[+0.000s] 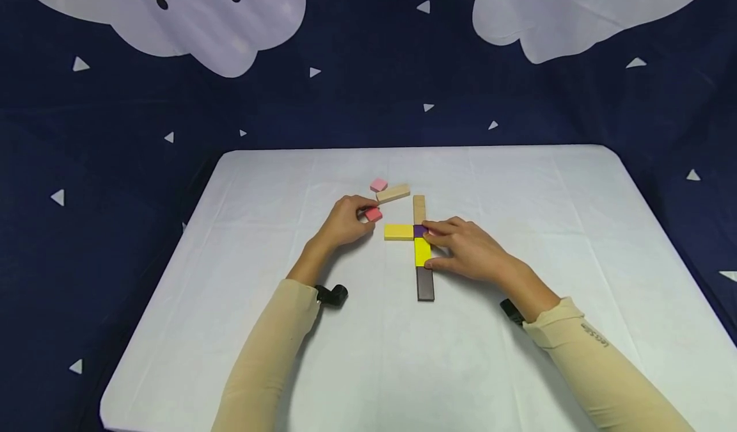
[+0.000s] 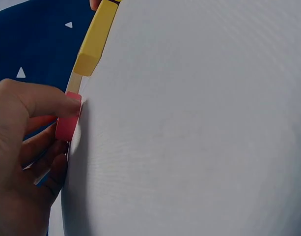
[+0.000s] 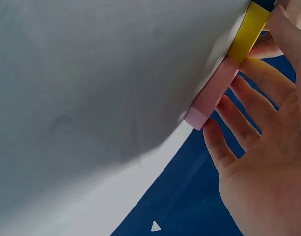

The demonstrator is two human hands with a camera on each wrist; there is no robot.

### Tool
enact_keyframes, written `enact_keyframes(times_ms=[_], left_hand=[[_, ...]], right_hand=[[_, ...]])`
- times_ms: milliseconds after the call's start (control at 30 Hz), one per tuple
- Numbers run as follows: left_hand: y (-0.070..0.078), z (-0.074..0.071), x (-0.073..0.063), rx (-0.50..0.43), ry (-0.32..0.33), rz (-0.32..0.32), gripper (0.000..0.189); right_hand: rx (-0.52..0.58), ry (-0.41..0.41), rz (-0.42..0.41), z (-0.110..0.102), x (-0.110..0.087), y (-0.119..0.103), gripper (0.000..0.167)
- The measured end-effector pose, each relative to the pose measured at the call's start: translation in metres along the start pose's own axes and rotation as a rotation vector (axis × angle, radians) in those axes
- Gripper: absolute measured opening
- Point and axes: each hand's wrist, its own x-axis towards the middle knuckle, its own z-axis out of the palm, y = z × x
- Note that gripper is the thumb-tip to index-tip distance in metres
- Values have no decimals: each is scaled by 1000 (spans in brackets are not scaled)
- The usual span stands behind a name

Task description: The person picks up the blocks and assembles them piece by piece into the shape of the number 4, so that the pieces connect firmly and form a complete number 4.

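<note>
In the head view, a cross of flat blocks lies on the white table. At its centre is a purple block (image 1: pixel 420 231), with a yellow block (image 1: pixel 398 232) to the left and a wooden block (image 1: pixel 419 209) beyond. A brighter yellow block (image 1: pixel 423 251) and a dark brown block (image 1: pixel 425 283) run toward me. My left hand (image 1: pixel 345 222) pinches a small red block (image 1: pixel 373 214) between thumb and fingers. My right hand (image 1: pixel 471 250), fingers fairly straight, touches the cross's right side. In the right wrist view its fingers lie along a pink block (image 3: pixel 212 93), mostly hidden from the head view.
Beyond my left hand, a loose wooden block (image 1: pixel 393 193) lies at an angle, with a small pink block (image 1: pixel 379 185) beside it. The white-covered table (image 1: pixel 288 176) ends before a dark blue backdrop (image 1: pixel 368 99) with clouds and white triangles.
</note>
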Motion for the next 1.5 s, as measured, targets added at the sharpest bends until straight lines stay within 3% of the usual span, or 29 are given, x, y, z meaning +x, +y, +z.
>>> enact_keyframes(times_ms=[767, 1200, 1500], left_hand=[[4, -5, -13, 7, -28, -49, 43], [6, -6, -20, 60, -60, 13, 44], [9, -5, -23, 83, -68, 15, 41]], right_hand=[[-3, 1, 4, 1, 1, -1, 69], [-1, 3, 10, 0, 2, -1, 70], [4, 8, 5, -1, 1, -2, 69]])
